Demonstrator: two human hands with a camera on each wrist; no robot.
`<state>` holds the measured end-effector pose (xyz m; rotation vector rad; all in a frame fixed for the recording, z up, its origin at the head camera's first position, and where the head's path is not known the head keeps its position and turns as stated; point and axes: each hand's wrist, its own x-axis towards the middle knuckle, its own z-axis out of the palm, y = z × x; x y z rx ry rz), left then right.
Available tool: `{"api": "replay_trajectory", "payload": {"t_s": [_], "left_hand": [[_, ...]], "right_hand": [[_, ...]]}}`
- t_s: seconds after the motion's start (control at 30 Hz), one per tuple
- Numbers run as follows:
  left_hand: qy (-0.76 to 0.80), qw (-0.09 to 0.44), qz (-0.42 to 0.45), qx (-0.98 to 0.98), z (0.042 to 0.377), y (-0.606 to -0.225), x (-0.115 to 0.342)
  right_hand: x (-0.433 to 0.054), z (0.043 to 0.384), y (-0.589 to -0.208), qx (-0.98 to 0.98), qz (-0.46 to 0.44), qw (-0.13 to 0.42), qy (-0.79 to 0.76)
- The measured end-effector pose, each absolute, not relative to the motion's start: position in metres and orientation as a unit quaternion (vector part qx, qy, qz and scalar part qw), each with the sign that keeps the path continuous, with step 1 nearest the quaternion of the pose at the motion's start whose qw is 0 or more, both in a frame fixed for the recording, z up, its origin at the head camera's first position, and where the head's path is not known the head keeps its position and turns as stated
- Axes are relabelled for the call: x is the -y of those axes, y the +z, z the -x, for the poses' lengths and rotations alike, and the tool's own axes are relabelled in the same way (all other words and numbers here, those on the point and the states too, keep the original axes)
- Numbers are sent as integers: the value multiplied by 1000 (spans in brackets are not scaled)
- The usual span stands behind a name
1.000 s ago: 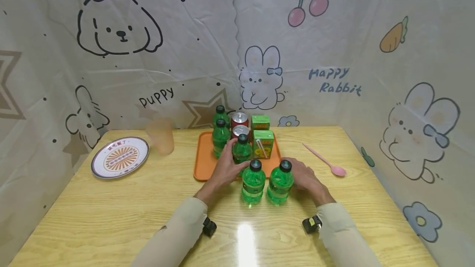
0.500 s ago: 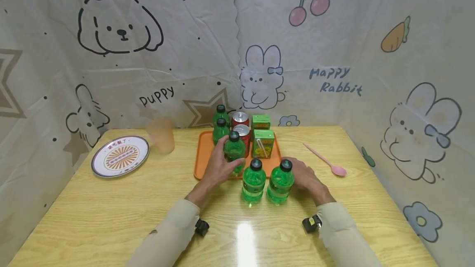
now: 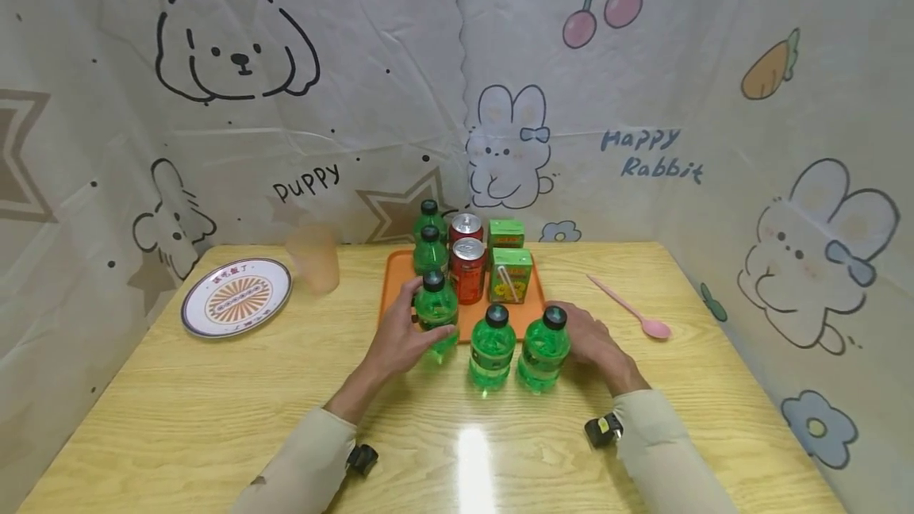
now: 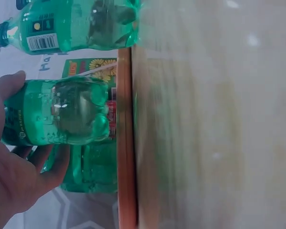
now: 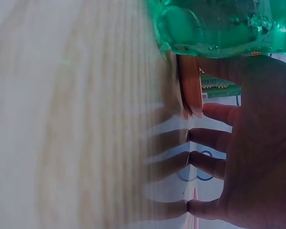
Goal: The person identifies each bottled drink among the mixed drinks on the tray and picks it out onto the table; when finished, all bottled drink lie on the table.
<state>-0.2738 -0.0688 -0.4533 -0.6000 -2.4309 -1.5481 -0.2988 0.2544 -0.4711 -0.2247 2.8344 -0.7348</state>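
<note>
My left hand (image 3: 400, 339) grips a green bottle (image 3: 438, 312) with a black cap, thumb on one side and fingers on the other. In the left wrist view this bottle's base is a little off the tabletop, before the tray's near edge. Two like bottles, a middle one (image 3: 492, 351) and a right one (image 3: 544, 351), stand on the table in front of the orange tray (image 3: 395, 284). Behind the right one is my right hand (image 3: 589, 339). In the right wrist view its fingers (image 5: 212, 140) are extended, tips on the table, the index finger at the tray's corner.
On the tray stand two more green bottles (image 3: 431, 258), two red cans (image 3: 469, 280) and two green drink cartons (image 3: 510, 280). A patterned plate (image 3: 237, 297) and a peach-coloured cup (image 3: 314, 260) are at the left. A pink spoon (image 3: 628, 306) lies at the right.
My left hand has brought its bottle from over the tray, beside the front carton, leftward and toward me, uncovering the front can. My right hand and the two front bottles have stayed put.
</note>
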Motion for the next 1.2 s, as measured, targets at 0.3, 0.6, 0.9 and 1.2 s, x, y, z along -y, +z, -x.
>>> {"api": "replay_trajectory", "payload": {"t_s": [0.3, 0.6, 0.9, 1.2], "left_hand": [[-517, 48, 222, 826, 261, -453, 69], [-476, 7, 229, 849, 254, -453, 69], [-474, 2, 219, 853, 251, -455, 71], [-470, -11, 210, 857, 249, -453, 73]], "right_hand": [[-257, 298, -468, -960, 78, 99, -251], [-256, 299, -469, -961, 81, 98, -244], [-254, 298, -467, -963, 77, 96, -241], [-254, 298, -468, -963, 81, 95, -238]]}}
